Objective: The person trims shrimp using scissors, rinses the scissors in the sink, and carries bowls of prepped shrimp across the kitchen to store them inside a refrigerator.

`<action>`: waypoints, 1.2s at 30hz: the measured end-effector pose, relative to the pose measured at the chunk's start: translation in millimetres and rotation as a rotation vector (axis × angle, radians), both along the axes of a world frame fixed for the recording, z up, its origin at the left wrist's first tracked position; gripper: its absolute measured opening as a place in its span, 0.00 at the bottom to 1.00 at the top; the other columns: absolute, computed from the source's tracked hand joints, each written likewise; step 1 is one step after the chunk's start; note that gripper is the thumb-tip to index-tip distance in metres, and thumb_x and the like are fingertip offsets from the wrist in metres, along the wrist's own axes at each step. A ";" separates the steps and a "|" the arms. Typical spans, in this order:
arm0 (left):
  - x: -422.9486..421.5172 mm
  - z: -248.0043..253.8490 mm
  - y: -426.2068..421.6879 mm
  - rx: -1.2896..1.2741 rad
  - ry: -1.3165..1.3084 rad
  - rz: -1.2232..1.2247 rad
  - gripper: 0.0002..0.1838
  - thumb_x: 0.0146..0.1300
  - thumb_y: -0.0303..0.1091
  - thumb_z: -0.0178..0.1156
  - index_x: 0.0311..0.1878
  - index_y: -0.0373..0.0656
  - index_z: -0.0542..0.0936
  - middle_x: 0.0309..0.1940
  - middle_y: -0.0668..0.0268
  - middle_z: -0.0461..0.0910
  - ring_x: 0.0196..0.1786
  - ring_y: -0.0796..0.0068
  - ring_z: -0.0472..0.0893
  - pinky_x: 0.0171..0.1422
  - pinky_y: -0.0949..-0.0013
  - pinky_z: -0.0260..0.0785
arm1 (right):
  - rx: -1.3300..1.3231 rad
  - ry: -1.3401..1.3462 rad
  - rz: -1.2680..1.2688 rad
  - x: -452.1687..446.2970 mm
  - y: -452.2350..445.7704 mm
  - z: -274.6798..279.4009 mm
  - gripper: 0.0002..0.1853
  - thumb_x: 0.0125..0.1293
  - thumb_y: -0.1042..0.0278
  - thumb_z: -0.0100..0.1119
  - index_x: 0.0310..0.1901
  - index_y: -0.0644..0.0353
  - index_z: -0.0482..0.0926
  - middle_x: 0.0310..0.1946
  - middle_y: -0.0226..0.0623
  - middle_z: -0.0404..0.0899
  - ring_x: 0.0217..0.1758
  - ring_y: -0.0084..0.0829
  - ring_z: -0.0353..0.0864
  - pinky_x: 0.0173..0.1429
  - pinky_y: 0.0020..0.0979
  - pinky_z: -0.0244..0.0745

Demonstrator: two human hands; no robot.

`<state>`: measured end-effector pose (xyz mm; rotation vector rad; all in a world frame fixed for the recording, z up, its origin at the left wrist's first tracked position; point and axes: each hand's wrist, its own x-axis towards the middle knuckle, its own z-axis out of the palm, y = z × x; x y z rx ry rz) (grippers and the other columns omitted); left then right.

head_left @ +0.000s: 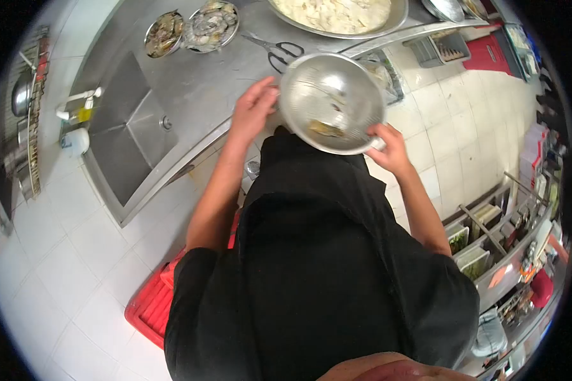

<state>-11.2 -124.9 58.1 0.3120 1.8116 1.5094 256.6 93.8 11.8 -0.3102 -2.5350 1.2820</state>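
A metal colander (308, 89) is held up at the edge of the steel counter, tilted so that its inside faces me. A small brownish-yellow scrap (326, 129) and a few dark bits lie inside it. My right hand (389, 147) is closed on its lower right rim, thumb over the edge. On the opposite side, my left hand (254, 109) has its fingers curled at the left rim; the exact contact is partly hidden. Just beyond the colander, black-handled scissors (276, 49) lie on the counter, their blades pointing left.
Two small bowls, one with brown pieces (164, 35) and one with grey shrimp-like pieces (210, 26), stand at the back. A large bowl (337, 33) holds pale food. The sink (133, 136) is left; a red crate (147, 308) sits below. Food containers (473, 260) line the right.
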 end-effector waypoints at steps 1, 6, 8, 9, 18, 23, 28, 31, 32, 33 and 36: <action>2.9 -7.9 6.5 -0.028 0.071 -0.091 0.22 0.71 0.41 0.54 0.63 0.39 0.72 0.51 0.63 0.80 0.49 0.75 0.79 0.51 0.71 0.73 | -0.017 -0.027 -0.036 19.5 8.4 -8.1 0.20 0.48 0.61 0.73 0.41 0.62 0.78 0.34 0.40 0.80 0.37 0.39 0.81 0.43 0.35 0.76; 22.2 -33.6 21.1 -0.002 0.064 -0.141 0.21 0.72 0.39 0.53 0.63 0.39 0.72 0.51 0.62 0.80 0.48 0.76 0.79 0.50 0.71 0.72 | -0.495 -0.214 -0.247 67.6 47.0 -79.4 0.18 0.58 0.55 0.67 0.38 0.63 0.77 0.30 0.36 0.81 0.31 0.29 0.80 0.37 0.28 0.77; 29.4 -42.0 16.5 -0.048 0.026 -0.090 0.20 0.72 0.39 0.53 0.62 0.39 0.73 0.51 0.62 0.80 0.48 0.76 0.79 0.50 0.71 0.72 | -0.846 -0.339 -0.407 61.2 60.5 -122.4 0.24 0.64 0.45 0.61 0.39 0.63 0.76 0.26 0.35 0.80 0.26 0.26 0.79 0.33 0.26 0.76; 32.7 -45.1 14.4 -0.068 0.007 -0.064 0.20 0.72 0.39 0.52 0.62 0.38 0.73 0.51 0.62 0.80 0.47 0.76 0.79 0.49 0.71 0.72 | -0.985 -0.355 -0.479 54.8 65.5 -139.3 0.28 0.64 0.39 0.56 0.40 0.63 0.75 0.24 0.35 0.80 0.23 0.26 0.78 0.31 0.26 0.76; 63.6 -62.4 -31.7 -0.172 -0.039 0.184 0.18 0.72 0.37 0.52 0.60 0.39 0.74 0.48 0.64 0.82 0.44 0.78 0.79 0.46 0.73 0.72 | -1.753 -0.150 -0.513 17.5 111.3 -219.7 0.47 0.55 0.14 0.38 0.44 0.62 0.73 0.18 0.35 0.77 0.18 0.29 0.74 0.24 0.29 0.69; 81.0 -70.5 -53.9 -0.174 -0.095 0.300 0.18 0.73 0.38 0.51 0.60 0.39 0.74 0.48 0.64 0.81 0.44 0.78 0.79 0.46 0.73 0.72 | -1.705 -0.220 -0.572 38.3 129.0 -246.7 0.49 0.52 0.13 0.39 0.47 0.61 0.71 0.22 0.37 0.77 0.20 0.30 0.75 0.29 0.29 0.72; 88.3 -79.1 -66.2 -0.163 -0.158 0.352 0.18 0.73 0.37 0.51 0.60 0.39 0.74 0.47 0.64 0.81 0.43 0.78 0.79 0.46 0.73 0.72 | -1.509 -0.409 -0.707 64.3 134.8 -267.6 0.55 0.50 0.11 0.40 0.55 0.65 0.66 0.24 0.42 0.78 0.22 0.34 0.78 0.32 0.32 0.79; 88.9 -77.4 -68.0 -0.164 -0.165 0.368 0.18 0.72 0.38 0.52 0.60 0.39 0.74 0.46 0.64 0.81 0.43 0.78 0.79 0.46 0.73 0.72 | -1.412 -0.414 -0.739 68.7 131.6 -256.6 0.54 0.54 0.15 0.41 0.55 0.70 0.67 0.24 0.43 0.79 0.22 0.34 0.79 0.32 0.31 0.79; 86.7 -77.7 -67.9 -0.170 -0.157 0.359 0.18 0.72 0.38 0.52 0.60 0.40 0.75 0.47 0.64 0.81 0.43 0.78 0.79 0.46 0.73 0.72 | -1.323 -0.489 -0.785 72.2 130.3 -258.8 0.52 0.56 0.16 0.41 0.54 0.69 0.69 0.24 0.42 0.79 0.22 0.33 0.79 0.33 0.30 0.79; 80.2 -76.4 -65.3 -0.171 -0.141 0.349 0.18 0.72 0.38 0.52 0.60 0.40 0.75 0.47 0.64 0.81 0.43 0.77 0.79 0.46 0.73 0.72 | -1.231 -0.552 -0.825 67.0 129.8 -255.1 0.51 0.57 0.17 0.42 0.53 0.69 0.70 0.24 0.42 0.79 0.22 0.33 0.79 0.34 0.30 0.79; 70.6 -69.3 -61.7 -0.155 -0.120 0.324 0.19 0.73 0.40 0.50 0.61 0.39 0.73 0.49 0.62 0.80 0.45 0.74 0.79 0.49 0.69 0.72 | -1.065 -0.515 -0.660 54.3 126.7 -228.6 0.41 0.63 0.26 0.47 0.48 0.67 0.76 0.24 0.38 0.80 0.22 0.31 0.80 0.35 0.29 0.79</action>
